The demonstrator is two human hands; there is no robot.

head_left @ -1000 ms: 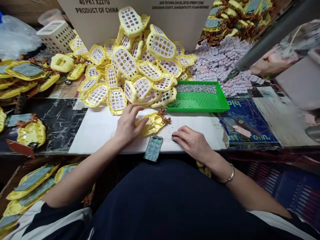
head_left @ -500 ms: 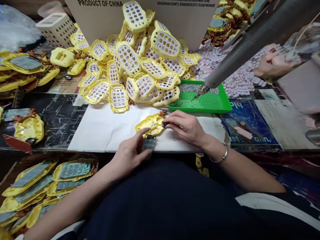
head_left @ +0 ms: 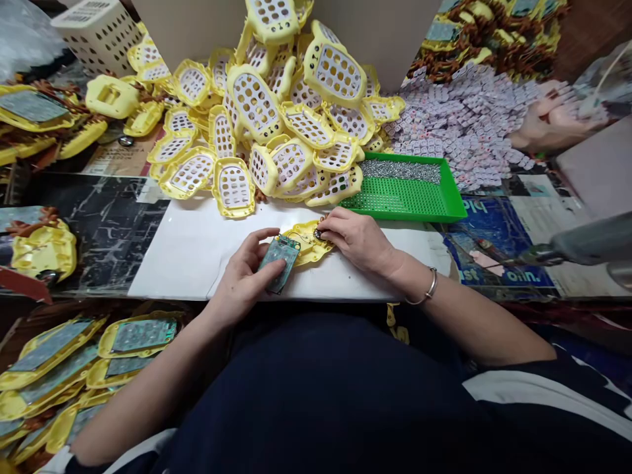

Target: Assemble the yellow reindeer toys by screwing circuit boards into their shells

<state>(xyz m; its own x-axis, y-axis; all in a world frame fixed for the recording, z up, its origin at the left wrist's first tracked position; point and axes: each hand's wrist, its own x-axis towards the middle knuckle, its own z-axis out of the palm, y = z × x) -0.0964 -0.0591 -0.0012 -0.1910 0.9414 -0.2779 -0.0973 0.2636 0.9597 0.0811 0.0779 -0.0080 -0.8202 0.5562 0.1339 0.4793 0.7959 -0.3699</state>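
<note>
My left hand (head_left: 247,271) grips a small green circuit board (head_left: 278,262), tilted, its top end over a yellow toy shell (head_left: 305,238) that lies on the white sheet (head_left: 192,253). My right hand (head_left: 356,239) rests on the shell's right side, its fingertips pinched on a small dark round part (head_left: 318,234) at the shell's edge. Thin wires seem to run from the board to the shell.
A heap of yellow perforated covers (head_left: 276,112) fills the back. A green tray (head_left: 412,196) holds small screws. Pale keypads (head_left: 464,125) lie right, under another person's hand (head_left: 548,122). A hanging screwdriver (head_left: 577,247) is at right. Assembled shells (head_left: 74,362) sit lower left.
My left hand picked the circuit board up from the table edge and brought it onto the shell. My right hand carried the small part to the shell. The screwdriver swung off right.
</note>
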